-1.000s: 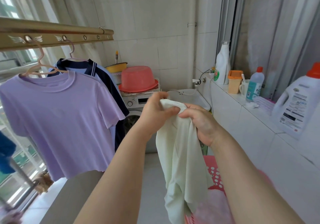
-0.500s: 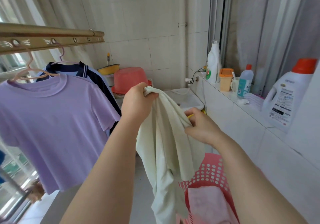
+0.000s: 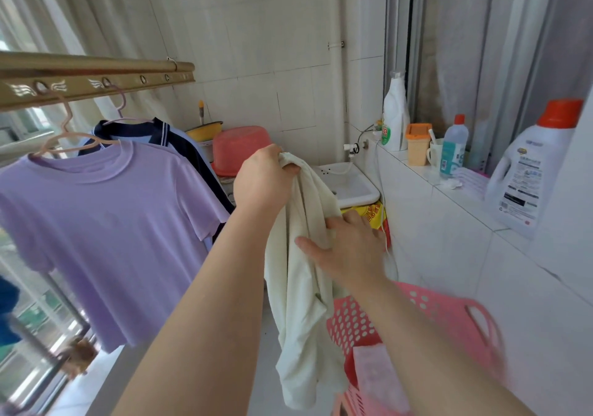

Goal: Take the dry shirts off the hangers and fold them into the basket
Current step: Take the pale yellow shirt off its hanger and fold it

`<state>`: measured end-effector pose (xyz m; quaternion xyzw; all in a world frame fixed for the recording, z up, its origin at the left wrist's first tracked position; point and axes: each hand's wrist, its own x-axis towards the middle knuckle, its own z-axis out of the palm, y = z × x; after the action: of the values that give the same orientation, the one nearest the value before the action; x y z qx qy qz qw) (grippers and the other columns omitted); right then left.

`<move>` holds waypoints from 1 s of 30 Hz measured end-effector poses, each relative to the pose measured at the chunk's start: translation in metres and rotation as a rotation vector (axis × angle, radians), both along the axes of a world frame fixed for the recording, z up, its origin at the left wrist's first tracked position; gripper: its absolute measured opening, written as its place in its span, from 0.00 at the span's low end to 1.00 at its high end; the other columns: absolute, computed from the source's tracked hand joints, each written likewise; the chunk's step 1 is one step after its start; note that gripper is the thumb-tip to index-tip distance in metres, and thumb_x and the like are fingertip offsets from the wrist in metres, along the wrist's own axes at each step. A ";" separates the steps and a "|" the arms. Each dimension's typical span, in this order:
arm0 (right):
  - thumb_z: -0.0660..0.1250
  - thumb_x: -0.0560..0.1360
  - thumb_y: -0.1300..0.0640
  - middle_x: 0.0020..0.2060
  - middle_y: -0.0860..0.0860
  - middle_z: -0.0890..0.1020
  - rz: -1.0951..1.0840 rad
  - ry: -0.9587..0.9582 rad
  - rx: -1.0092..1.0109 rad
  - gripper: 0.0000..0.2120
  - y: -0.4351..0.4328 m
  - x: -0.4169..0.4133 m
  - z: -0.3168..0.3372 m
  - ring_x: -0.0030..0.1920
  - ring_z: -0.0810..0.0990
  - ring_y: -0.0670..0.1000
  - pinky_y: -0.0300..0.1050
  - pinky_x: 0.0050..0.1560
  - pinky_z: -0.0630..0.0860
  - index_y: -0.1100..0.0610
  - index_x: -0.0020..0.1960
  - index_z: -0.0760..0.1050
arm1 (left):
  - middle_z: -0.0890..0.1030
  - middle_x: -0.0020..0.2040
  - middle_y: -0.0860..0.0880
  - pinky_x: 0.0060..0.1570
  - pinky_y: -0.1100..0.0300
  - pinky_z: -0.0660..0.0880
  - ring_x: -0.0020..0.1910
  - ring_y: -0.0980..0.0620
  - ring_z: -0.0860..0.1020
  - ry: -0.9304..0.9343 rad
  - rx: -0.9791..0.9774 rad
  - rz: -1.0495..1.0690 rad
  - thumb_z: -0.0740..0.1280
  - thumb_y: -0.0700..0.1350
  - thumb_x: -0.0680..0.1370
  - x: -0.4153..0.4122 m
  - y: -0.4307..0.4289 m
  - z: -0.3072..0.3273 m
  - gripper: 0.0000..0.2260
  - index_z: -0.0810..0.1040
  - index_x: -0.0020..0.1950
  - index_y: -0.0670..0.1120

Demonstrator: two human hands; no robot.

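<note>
White-tiled ledge, detergent jug; cream shirt before pink basket

One shirt drapes just left of the basket. Two hung shirts lie further left on the rail, the sink behind, bottles on the ledge right.

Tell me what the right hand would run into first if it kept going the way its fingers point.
The cream shirt: the right hand points up and left, already against the cloth hanging from the left hand. Beyond it likely the left forearm, though depth is unclear.
</note>
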<state>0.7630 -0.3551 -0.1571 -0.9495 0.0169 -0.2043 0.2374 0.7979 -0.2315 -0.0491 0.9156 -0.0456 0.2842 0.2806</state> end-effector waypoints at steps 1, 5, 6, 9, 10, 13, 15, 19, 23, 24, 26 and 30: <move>0.60 0.69 0.33 0.51 0.49 0.76 -0.060 -0.023 -0.023 0.25 0.005 0.001 -0.001 0.55 0.75 0.53 0.55 0.59 0.68 0.50 0.54 0.79 | 0.72 0.38 0.49 0.36 0.58 0.63 0.40 0.45 0.71 -0.004 0.012 -0.002 0.66 0.47 0.76 -0.001 -0.003 0.000 0.09 0.70 0.41 0.44; 0.62 0.71 0.47 0.47 0.48 0.77 -0.117 -0.051 0.017 0.12 -0.006 0.008 -0.005 0.51 0.77 0.53 0.57 0.62 0.66 0.50 0.48 0.80 | 0.72 0.38 0.50 0.37 0.58 0.63 0.40 0.46 0.71 -0.024 0.014 0.011 0.66 0.48 0.77 0.000 0.001 0.000 0.09 0.71 0.42 0.45; 0.62 0.72 0.49 0.45 0.48 0.77 -0.109 -0.043 0.023 0.10 -0.012 0.011 -0.008 0.49 0.78 0.53 0.57 0.63 0.65 0.50 0.44 0.80 | 0.72 0.37 0.50 0.37 0.58 0.63 0.40 0.46 0.71 -0.031 0.001 0.014 0.66 0.48 0.77 0.001 0.004 0.001 0.08 0.72 0.43 0.45; 0.61 0.71 0.48 0.39 0.46 0.73 0.017 0.042 0.091 0.11 -0.017 0.018 -0.011 0.46 0.77 0.52 0.58 0.63 0.68 0.52 0.36 0.78 | 0.71 0.34 0.52 0.36 0.58 0.63 0.40 0.47 0.73 -0.041 -0.043 -0.011 0.66 0.48 0.77 0.004 0.008 0.006 0.09 0.72 0.42 0.43; 0.61 0.70 0.46 0.38 0.45 0.74 0.052 0.063 0.106 0.13 -0.015 0.020 -0.011 0.46 0.76 0.51 0.57 0.62 0.68 0.52 0.37 0.78 | 0.72 0.35 0.51 0.36 0.58 0.64 0.40 0.46 0.73 -0.045 -0.053 -0.034 0.66 0.47 0.77 0.005 0.006 0.008 0.09 0.73 0.43 0.42; 0.60 0.71 0.43 0.41 0.46 0.74 0.021 0.104 0.001 0.14 -0.008 0.024 -0.013 0.47 0.76 0.51 0.58 0.65 0.63 0.51 0.42 0.79 | 0.77 0.41 0.47 0.38 0.57 0.67 0.42 0.46 0.74 -0.076 -0.046 -0.083 0.66 0.47 0.77 0.005 -0.002 0.016 0.10 0.77 0.47 0.40; 0.60 0.73 0.50 0.36 0.47 0.73 -0.061 0.066 -0.030 0.10 -0.014 0.029 -0.014 0.43 0.77 0.53 0.58 0.68 0.62 0.52 0.38 0.77 | 0.76 0.42 0.47 0.37 0.57 0.66 0.42 0.47 0.73 -0.096 0.002 -0.050 0.66 0.48 0.77 0.007 -0.001 0.022 0.09 0.75 0.46 0.42; 0.61 0.75 0.56 0.38 0.50 0.82 -0.192 -0.044 0.073 0.10 -0.048 0.037 -0.005 0.47 0.80 0.56 0.47 0.51 0.64 0.50 0.45 0.80 | 0.74 0.40 0.49 0.37 0.57 0.63 0.41 0.46 0.71 -0.059 0.122 0.075 0.66 0.49 0.77 0.021 0.013 0.028 0.08 0.72 0.43 0.46; 0.64 0.76 0.56 0.45 0.53 0.82 -0.304 -0.171 0.079 0.07 -0.085 0.053 0.020 0.50 0.77 0.56 0.48 0.48 0.67 0.52 0.54 0.75 | 0.77 0.45 0.48 0.44 0.54 0.70 0.50 0.42 0.76 0.062 0.243 0.146 0.67 0.56 0.76 0.046 0.018 0.015 0.10 0.78 0.49 0.50; 0.66 0.76 0.56 0.45 0.54 0.82 -0.326 -0.188 0.075 0.07 -0.094 0.059 0.025 0.49 0.77 0.57 0.49 0.47 0.70 0.54 0.54 0.73 | 0.79 0.47 0.47 0.45 0.54 0.70 0.51 0.42 0.77 0.066 0.254 0.173 0.67 0.58 0.75 0.053 0.018 0.013 0.13 0.79 0.51 0.51; 0.67 0.76 0.55 0.48 0.55 0.82 -0.350 -0.208 0.055 0.13 -0.114 0.073 0.039 0.50 0.78 0.57 0.50 0.45 0.73 0.53 0.60 0.71 | 0.81 0.50 0.44 0.44 0.54 0.70 0.52 0.40 0.77 0.024 0.236 0.211 0.67 0.60 0.74 0.069 0.010 0.015 0.16 0.79 0.53 0.50; 0.59 0.80 0.55 0.50 0.54 0.82 -0.342 -0.257 0.118 0.11 -0.138 0.094 0.071 0.51 0.78 0.56 0.45 0.40 0.66 0.53 0.59 0.77 | 0.81 0.49 0.41 0.40 0.54 0.68 0.50 0.39 0.77 -0.065 0.082 0.144 0.67 0.56 0.76 0.096 -0.014 0.032 0.16 0.77 0.51 0.43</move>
<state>0.8567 -0.4932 -0.0866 -0.8834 0.1593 -0.3598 0.2544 0.8942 -0.2459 -0.0166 0.9176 -0.0001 0.3309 0.2202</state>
